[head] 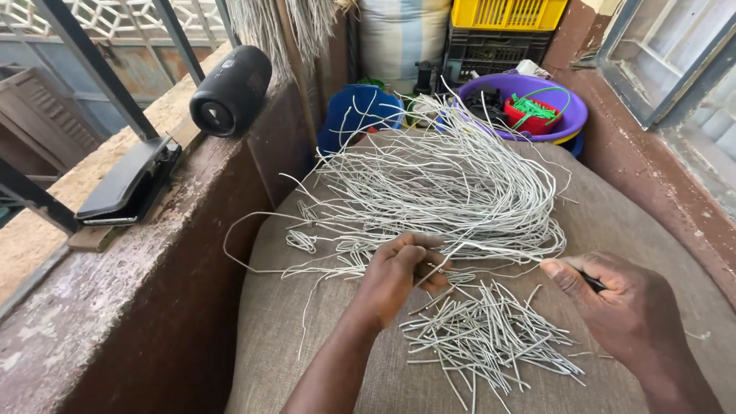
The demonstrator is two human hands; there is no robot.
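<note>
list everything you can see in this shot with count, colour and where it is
long cords: a loose bundle, whitish grey, spread over the far half of the cloth
cut pieces: a heap, whitish grey, on the cloth near the hands
cloth surface: one, brown-grey, centre
speaker: one, black, cylinder, on the ledge at left
flat case: one, black, on the ledge below the speaker
basin: one, purple, top right, holding a small red basket
bucket: one, blue, top centre
crates: yellow on top of a black one, top
left hand: pinching a cord
right hand: gripping a dark tool, touching the cord's end
</note>
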